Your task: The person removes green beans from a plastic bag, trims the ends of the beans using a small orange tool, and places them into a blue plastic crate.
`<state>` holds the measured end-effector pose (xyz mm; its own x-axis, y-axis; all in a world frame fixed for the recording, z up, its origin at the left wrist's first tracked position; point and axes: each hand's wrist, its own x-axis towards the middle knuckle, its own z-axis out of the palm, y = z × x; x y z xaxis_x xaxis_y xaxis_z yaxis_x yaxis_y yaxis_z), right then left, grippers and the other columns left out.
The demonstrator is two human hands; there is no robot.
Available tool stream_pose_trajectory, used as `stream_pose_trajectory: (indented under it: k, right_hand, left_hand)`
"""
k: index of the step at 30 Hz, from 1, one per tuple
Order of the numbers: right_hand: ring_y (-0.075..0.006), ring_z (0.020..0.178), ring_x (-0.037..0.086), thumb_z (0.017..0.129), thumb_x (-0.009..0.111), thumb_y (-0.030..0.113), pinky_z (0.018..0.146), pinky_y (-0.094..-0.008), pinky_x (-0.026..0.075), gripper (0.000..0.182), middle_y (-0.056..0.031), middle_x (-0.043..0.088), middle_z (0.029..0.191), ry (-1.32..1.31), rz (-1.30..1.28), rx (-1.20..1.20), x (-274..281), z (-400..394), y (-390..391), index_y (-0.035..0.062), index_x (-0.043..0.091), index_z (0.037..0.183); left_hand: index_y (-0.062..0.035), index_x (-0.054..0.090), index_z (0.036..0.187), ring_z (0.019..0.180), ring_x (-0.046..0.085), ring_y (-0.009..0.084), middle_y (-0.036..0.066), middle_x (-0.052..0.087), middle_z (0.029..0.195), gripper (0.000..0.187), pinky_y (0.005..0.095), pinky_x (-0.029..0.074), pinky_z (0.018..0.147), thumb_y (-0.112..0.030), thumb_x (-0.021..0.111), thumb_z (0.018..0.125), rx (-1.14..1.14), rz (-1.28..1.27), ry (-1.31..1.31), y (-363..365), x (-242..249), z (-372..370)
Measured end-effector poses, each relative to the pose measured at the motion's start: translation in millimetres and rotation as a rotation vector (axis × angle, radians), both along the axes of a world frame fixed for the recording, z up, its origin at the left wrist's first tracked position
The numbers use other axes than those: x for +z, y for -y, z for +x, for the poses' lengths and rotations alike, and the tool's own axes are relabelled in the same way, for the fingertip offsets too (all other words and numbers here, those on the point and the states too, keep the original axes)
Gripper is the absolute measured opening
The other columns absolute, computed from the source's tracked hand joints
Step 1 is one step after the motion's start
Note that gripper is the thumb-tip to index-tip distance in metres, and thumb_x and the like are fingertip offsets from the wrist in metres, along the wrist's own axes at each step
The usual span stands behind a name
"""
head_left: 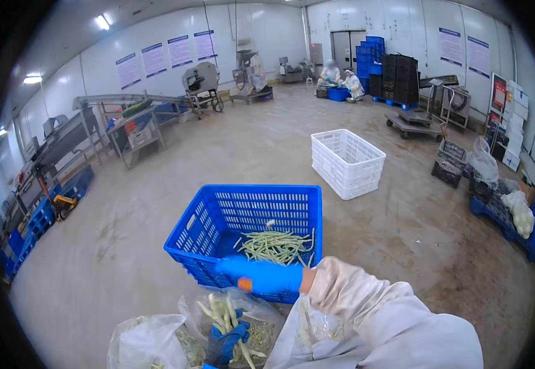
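My left hand [223,342], in a blue glove, is closed around a bunch of pale green beans [220,310] held upright over an open clear plastic bag [261,320] of beans. My right hand [262,275], also blue-gloved with a white sleeve, reaches left over the near rim of a blue plastic crate [209,224]. A small orange thing [244,283] shows under its fingers; I cannot tell whether it is gripped. A loose pile of green beans [276,246] lies in the crate's bottom.
A second plastic bag [147,341] sits at the lower left. An empty white crate [347,161] stands beyond the blue one. Conveyor and machines line the left wall. Stacked crates, a trolley and pallets are at the right. Two people in white crouch far back.
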<state>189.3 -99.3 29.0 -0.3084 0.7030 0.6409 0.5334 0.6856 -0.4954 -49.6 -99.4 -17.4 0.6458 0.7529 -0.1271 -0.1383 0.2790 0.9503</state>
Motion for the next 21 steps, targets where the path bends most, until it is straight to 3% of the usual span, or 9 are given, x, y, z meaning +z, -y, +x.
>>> stream_pose_trajectory:
  k: [2, 5, 7, 12, 14, 16, 18, 20, 21]
  right_hand:
    - [-0.0370, 0.093, 0.056, 0.075, 0.055, 0.006, 0.078, -0.0419, 0.046, 0.046, -0.0192, 0.055, 0.107, 0.219, -0.133, 0.005, -23.9, -21.0, 3.7, 0.0040, 0.049, 0.121]
    - [-0.0375, 0.084, 0.058, 0.077, 0.057, 0.010, 0.070, -0.0437, 0.047, 0.031, -0.0182, 0.059, 0.094, 0.266, -0.322, -0.057, -31.2, -20.6, 11.9, 0.0056, 0.056, 0.108]
    - [-0.0376, 0.079, 0.059, 0.077, 0.056, 0.011, 0.066, -0.0441, 0.047, 0.025, -0.0178, 0.059, 0.089, 0.261, -0.297, -0.052, -31.9, -20.5, 16.0, 0.0060, 0.057, 0.102]
    - [-0.0362, 0.074, 0.060, 0.079, 0.055, 0.013, 0.060, -0.0441, 0.047, 0.014, -0.0181, 0.059, 0.081, 0.356, -0.317, -0.071, -29.9, -24.3, 22.6, 0.0055, 0.056, 0.090]
    - [-0.0366, 0.072, 0.059, 0.079, 0.054, 0.013, 0.058, -0.0442, 0.047, 0.011, -0.0197, 0.057, 0.076, 0.346, -0.193, -0.134, -42.3, -27.6, 20.5, 0.0048, 0.056, 0.085]
    - [-0.0336, 0.070, 0.060, 0.081, 0.054, 0.013, 0.057, -0.0420, 0.047, 0.011, -0.0186, 0.058, 0.075, 0.316, -0.160, -0.163, -46.0, -30.8, 23.4, 0.0044, 0.057, 0.087]
    - [-0.0306, 0.068, 0.061, 0.083, 0.053, 0.013, 0.056, -0.0398, 0.048, 0.012, -0.0174, 0.059, 0.073, 0.286, -0.123, -0.192, -40.6, -39.1, 28.0, 0.0040, 0.058, 0.089]
    - [-0.0202, 0.066, 0.061, 0.088, 0.051, 0.013, 0.057, -0.0324, 0.049, 0.016, -0.0110, 0.062, 0.075, -0.455, -0.569, 0.040, -37.4, -50.6, 29.6, 0.0039, 0.060, 0.097]
    - [-0.0202, 0.066, 0.061, 0.088, 0.051, 0.013, 0.057, -0.0324, 0.049, 0.016, -0.0110, 0.062, 0.075, -0.455, -0.572, 0.039, -38.3, -52.1, 27.9, 0.0039, 0.060, 0.097]
  left_hand:
    - [0.0038, 0.051, 0.112, 0.062, 0.057, 0.0189, 0.011, 0.061, 0.081, 0.038, 0.0301, 0.047, 0.055, -0.003, 0.063, 0.077, -0.083, -0.028, 0.001, -0.2, -0.9, 2.6]
    - [0.0032, 0.051, 0.112, 0.062, 0.057, 0.0175, 0.011, 0.061, 0.079, 0.038, 0.0289, 0.047, 0.054, -0.003, 0.065, 0.076, -0.062, -0.070, 0.029, -2.9, -4.2, -4.3]
    - [0.0022, 0.052, 0.109, 0.062, 0.057, 0.0163, 0.010, 0.062, 0.079, 0.036, 0.0281, 0.046, 0.054, -0.004, 0.065, 0.076, -0.063, 0.061, -0.149, -5.5, -5.4, -10.8]
    - [0.0004, 0.056, 0.102, 0.065, 0.057, 0.0146, 0.009, 0.062, 0.079, 0.029, 0.0266, 0.046, 0.056, -0.007, 0.067, 0.076, -0.029, 0.166, -0.148, -7.5, -21.3, -14.4]
    - [-0.0004, 0.057, 0.100, 0.065, 0.057, 0.0140, 0.008, 0.062, 0.080, 0.027, 0.0260, 0.046, 0.057, -0.007, 0.067, 0.075, -0.004, 0.247, -0.183, -7.8, -22.8, -15.2]
    - [-0.0020, 0.058, 0.100, 0.066, 0.057, 0.0132, 0.006, 0.061, 0.080, 0.028, 0.0264, 0.046, 0.058, -0.007, 0.067, 0.074, 0.085, 0.581, -0.451, -4.4, -14.9, -14.6]
    - [-0.0025, 0.058, 0.099, 0.066, 0.056, 0.0134, 0.005, 0.061, 0.080, 0.028, 0.0268, 0.046, 0.058, -0.008, 0.068, 0.074, 0.138, 0.586, -0.393, -4.0, -18.4, -12.5]
    - [-0.0030, 0.058, 0.099, 0.066, 0.056, 0.0135, 0.004, 0.061, 0.080, 0.028, 0.0273, 0.046, 0.058, -0.008, 0.068, 0.073, 0.189, 0.588, -0.335, -3.9, -24.7, -10.1]
    - [-0.0027, 0.058, 0.098, 0.067, 0.056, 0.0138, 0.004, 0.061, 0.082, 0.026, 0.0275, 0.046, 0.060, -0.007, 0.067, 0.074, 0.211, 0.509, -0.279, -3.2, -28.8, -9.4]
